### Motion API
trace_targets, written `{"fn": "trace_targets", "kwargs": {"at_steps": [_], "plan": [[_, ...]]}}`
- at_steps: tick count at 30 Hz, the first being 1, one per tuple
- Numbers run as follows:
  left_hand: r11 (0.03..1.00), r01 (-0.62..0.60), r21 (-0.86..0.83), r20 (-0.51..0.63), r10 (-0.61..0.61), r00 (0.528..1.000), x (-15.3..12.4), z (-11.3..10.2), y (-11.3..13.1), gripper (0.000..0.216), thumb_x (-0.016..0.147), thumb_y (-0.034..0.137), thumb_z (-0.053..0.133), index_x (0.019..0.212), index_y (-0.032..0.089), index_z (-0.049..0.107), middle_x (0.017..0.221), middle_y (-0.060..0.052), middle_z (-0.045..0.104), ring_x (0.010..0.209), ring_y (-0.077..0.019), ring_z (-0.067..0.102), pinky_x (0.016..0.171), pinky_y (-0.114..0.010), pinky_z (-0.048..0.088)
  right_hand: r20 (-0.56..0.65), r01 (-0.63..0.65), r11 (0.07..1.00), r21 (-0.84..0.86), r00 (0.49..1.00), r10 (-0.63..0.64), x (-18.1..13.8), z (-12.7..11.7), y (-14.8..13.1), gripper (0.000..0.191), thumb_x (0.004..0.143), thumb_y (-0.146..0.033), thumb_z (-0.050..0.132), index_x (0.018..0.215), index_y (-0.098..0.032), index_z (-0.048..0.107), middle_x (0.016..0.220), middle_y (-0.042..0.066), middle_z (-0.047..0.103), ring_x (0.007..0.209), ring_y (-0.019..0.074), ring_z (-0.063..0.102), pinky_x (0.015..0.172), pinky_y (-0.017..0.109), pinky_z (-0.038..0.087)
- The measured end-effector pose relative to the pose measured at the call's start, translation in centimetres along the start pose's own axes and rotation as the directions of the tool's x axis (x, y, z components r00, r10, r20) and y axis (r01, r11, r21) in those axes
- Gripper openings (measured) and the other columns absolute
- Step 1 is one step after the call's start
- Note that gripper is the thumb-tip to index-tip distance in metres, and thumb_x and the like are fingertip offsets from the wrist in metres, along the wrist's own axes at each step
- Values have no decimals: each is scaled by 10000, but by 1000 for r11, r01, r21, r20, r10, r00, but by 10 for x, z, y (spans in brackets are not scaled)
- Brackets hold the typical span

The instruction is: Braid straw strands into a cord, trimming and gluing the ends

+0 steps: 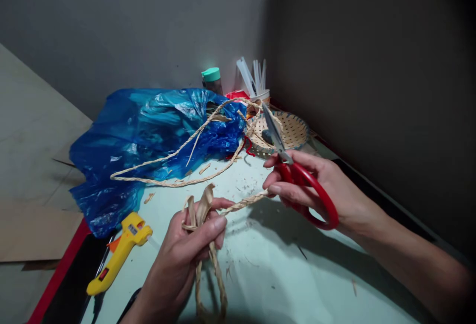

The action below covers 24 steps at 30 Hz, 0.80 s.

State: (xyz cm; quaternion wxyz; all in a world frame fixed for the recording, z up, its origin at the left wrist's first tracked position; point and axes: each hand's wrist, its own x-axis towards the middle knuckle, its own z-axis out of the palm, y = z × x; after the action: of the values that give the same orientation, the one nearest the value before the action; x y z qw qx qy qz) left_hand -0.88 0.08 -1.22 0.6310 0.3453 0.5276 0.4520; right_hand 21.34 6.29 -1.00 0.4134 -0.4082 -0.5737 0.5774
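My left hand (188,247) is closed, pinching the loose frayed end of a tan braided straw rope (178,182) just above the pale green table. More rope hangs below that hand in a loop. My right hand (316,185) grips red-handled scissors (297,172), blades shut and pointing up and away, while its fingertips also pinch the braid a little to the right of my left hand. From there the rope runs in a long loop across the table and over a blue plastic bag (148,140).
A yellow glue gun (117,253) lies at the table's left edge. A small woven basket (286,133), a cup of glue sticks (256,83) and a green-capped bottle (211,80) stand in the back corner by the dark walls. Cardboard sheets (29,229) lie left.
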Motion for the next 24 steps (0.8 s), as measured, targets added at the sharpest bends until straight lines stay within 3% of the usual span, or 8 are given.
{"fn": "trace_targets", "kwargs": {"at_steps": [3, 8, 14, 17, 20, 24], "plan": [[999, -5, 32, 32, 4, 999, 0, -1, 2, 341, 730, 349, 763, 1015, 170, 705, 587, 1, 589, 531, -97, 386, 503, -245, 194, -97, 26, 999, -27, 995, -29, 2, -4, 0, 343, 738, -360, 815, 997, -234, 628, 778, 1, 688, 545, 96, 556, 464, 188, 449], [998, 27, 54, 95, -32, 995, -2, 2, 1, 320, 713, 366, 760, 965, 175, 710, 566, -2, 620, 520, -120, 440, 516, -253, 277, -146, 56, 998, 21, 988, -53, 3, -7, 2, 342, 735, -356, 820, 1001, -252, 631, 751, -11, 671, 534, 101, 545, 464, 199, 440], [986, 154, 64, -2, -154, 988, -8, 4, 1, 284, 727, 379, 761, 923, 187, 690, 545, 2, 628, 522, -127, 483, 525, -232, 331, -159, 70, 997, 35, 985, -63, 2, -6, 1, 307, 759, -305, 802, 996, -240, 618, 728, -27, 654, 540, 94, 542, 471, 188, 445], [985, 172, 15, 7, -172, 985, -9, 4, 1, 236, 730, 352, 758, 884, 189, 685, 529, 13, 614, 491, -108, 459, 513, -220, 316, -146, 96, 995, 27, 985, -91, 1, -8, 2, 282, 780, -254, 778, 1013, -243, 617, 748, -34, 662, 558, 92, 553, 485, 179, 456], [992, 115, 46, 51, -117, 992, -7, 3, 1, 262, 708, 350, 766, 896, 183, 693, 548, -1, 630, 520, -117, 480, 533, -232, 333, -151, 147, 989, 16, 978, -143, 1, -9, 2, 291, 789, -230, 771, 1034, -248, 615, 795, -32, 677, 596, 91, 575, 501, 164, 461], [993, -22, 113, 30, 19, 999, 0, 1, -1, 408, 624, 242, 805, 1016, 204, 695, 665, 7, 642, 599, -131, 505, 571, -249, 346, -198, 225, 974, 23, 956, -216, 0, -10, 0, 304, 796, -261, 785, 1051, -272, 620, 855, -31, 683, 656, 82, 587, 551, 152, 476]]}}
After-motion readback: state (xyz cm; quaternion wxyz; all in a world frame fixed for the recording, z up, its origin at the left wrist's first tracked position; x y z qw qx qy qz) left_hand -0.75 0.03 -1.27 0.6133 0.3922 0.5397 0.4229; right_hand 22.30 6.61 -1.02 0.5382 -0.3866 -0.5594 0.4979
